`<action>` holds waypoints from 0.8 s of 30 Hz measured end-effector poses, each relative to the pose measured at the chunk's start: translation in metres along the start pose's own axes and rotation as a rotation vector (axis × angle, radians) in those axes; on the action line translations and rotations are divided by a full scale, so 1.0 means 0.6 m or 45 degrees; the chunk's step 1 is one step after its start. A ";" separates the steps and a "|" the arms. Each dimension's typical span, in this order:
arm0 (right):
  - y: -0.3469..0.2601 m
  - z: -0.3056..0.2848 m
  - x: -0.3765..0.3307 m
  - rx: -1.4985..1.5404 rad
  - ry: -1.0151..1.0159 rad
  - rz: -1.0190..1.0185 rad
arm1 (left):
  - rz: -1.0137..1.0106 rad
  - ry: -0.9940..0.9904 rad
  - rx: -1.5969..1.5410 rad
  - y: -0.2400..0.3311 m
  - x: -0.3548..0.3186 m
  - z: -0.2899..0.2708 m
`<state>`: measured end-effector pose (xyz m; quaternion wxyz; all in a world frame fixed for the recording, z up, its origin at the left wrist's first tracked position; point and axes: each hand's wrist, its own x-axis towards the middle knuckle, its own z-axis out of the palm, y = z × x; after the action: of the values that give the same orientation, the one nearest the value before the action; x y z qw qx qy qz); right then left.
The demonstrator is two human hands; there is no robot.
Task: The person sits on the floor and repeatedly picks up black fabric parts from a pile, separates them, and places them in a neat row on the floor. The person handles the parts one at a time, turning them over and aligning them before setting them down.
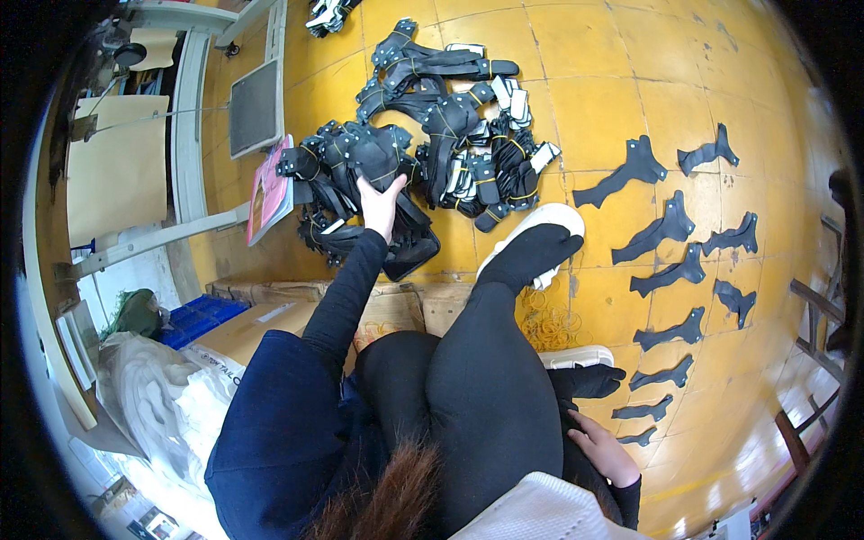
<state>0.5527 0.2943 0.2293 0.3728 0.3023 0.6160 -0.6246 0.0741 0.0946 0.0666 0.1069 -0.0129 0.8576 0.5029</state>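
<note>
Head view: left hand [380, 203] reaches out, fingers spread over a black bundle [364, 157] in the pile on the yellow floor [594, 99]. Right hand [605, 453] rests low by the knee, fingers loosely curled, holding nothing. Cut pieces [670, 270] lie in rows to the right.

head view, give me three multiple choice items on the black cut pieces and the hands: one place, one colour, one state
1. Where is the left hand?
A. on the pile of bundled black pieces
B. on the white shoe
C. on the pink booklet

2. What colour is the floor?
A. grey
B. yellow
C. green

3. How do the single black pieces on the right lie?
A. stacked in a box
B. hung on a rack
C. spread flat, apart

Answers: 1 A, its fingers rest on a bundle; 2 B, yellow tiles show all around; 3 C, each lies separately on the floor.
</note>
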 end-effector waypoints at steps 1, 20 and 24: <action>-0.003 0.001 -0.001 -0.035 0.021 0.001 | -0.131 0.074 0.055 -0.012 0.002 -0.001; -0.044 -0.011 -0.008 -0.128 0.094 -0.078 | 0.307 0.019 0.277 0.000 0.043 0.167; -0.032 -0.008 -0.006 -0.140 0.087 -0.092 | 0.373 -0.050 0.126 0.038 0.009 0.140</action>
<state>0.5380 0.2988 0.2424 0.3447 0.2803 0.6722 -0.5922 0.0799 0.1788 0.0455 0.0496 0.1273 0.8718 0.4705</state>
